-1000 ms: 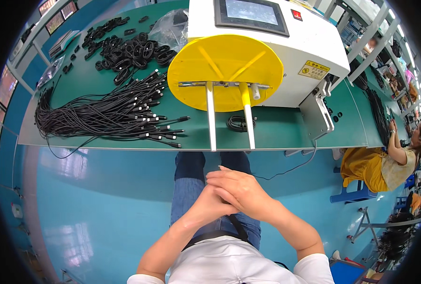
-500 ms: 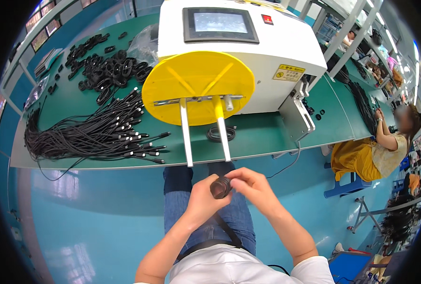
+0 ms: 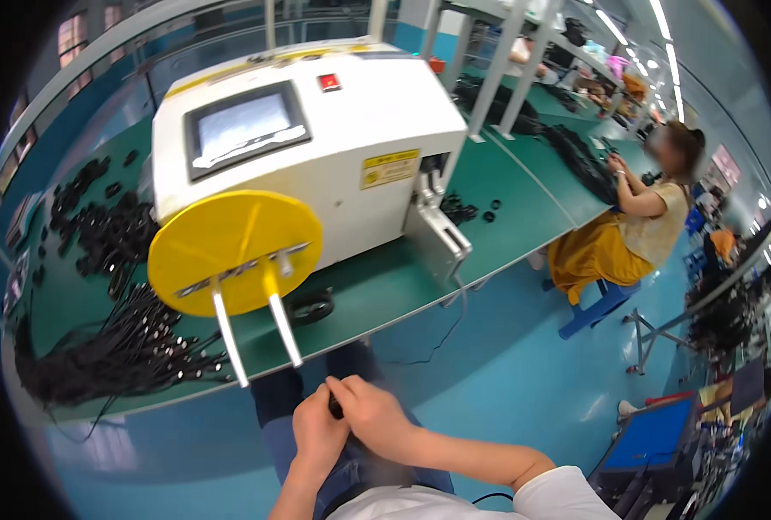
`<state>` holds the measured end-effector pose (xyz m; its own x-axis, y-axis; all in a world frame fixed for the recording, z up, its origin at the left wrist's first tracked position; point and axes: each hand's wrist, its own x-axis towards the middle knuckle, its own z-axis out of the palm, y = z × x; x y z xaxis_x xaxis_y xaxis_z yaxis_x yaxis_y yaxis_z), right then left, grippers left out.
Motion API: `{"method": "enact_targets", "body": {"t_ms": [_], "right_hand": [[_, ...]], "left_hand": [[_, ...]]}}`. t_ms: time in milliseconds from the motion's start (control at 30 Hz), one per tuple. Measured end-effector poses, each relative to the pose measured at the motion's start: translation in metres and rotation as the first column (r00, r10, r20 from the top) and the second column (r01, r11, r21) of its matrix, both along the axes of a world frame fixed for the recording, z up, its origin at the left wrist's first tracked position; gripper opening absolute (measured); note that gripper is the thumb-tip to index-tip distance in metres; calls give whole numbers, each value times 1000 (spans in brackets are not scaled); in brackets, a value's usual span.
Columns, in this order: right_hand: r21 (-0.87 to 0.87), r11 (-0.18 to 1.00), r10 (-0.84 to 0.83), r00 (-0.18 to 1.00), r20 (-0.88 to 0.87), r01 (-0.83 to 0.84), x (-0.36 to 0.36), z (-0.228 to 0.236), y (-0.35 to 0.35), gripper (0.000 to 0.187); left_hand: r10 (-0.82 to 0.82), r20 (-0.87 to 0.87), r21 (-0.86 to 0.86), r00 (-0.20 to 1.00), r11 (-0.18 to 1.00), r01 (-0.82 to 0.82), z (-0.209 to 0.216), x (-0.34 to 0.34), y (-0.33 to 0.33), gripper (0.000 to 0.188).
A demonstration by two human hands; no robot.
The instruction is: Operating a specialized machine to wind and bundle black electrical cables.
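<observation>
Both hands meet over the lap, below the yellow disc (image 3: 234, 251): left hand (image 3: 316, 433) and right hand (image 3: 377, 420) are closed together on a small dark coil (image 3: 337, 407), mostly hidden between the fingers, off the counter (image 3: 385, 290).

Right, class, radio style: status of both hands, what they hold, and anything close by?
Left hand and right hand together over the lap, fingers closed on a small dark object, mostly hidden. Two white prongs of the yellow disc just above the hands, not touching.
</observation>
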<state>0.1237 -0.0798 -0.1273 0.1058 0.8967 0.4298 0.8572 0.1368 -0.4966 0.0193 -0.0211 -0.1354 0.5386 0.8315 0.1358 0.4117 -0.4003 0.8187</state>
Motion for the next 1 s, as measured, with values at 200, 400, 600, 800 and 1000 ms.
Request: {"method": "enact_targets", "body": {"t_ms": [200,400,600,800,1000], "right_hand": [[-10,998,-68,997,-42,67,15,-6,-14,45],[-118,992,-76,970,-231,49,49,24,-16,43],[248,790,-454,807,-377,561,237,46,-2,9],[125,849,-517,856,-3,514,355,-17,53,11],[152,763,-646,748,154,628,343,-33,89,12]], "left_hand": [[-91,-63,-30,994,996,89,4,19,0,19],[-177,34,-6,984,984,178,-1,40,14,20],[-190,-142,-85,971,980,179,18,55,17,29],[-235,-163,150,958,954,259,-5,61,22,24],[-202,-268,-66,942,979,191,1,60,19,26]]}}
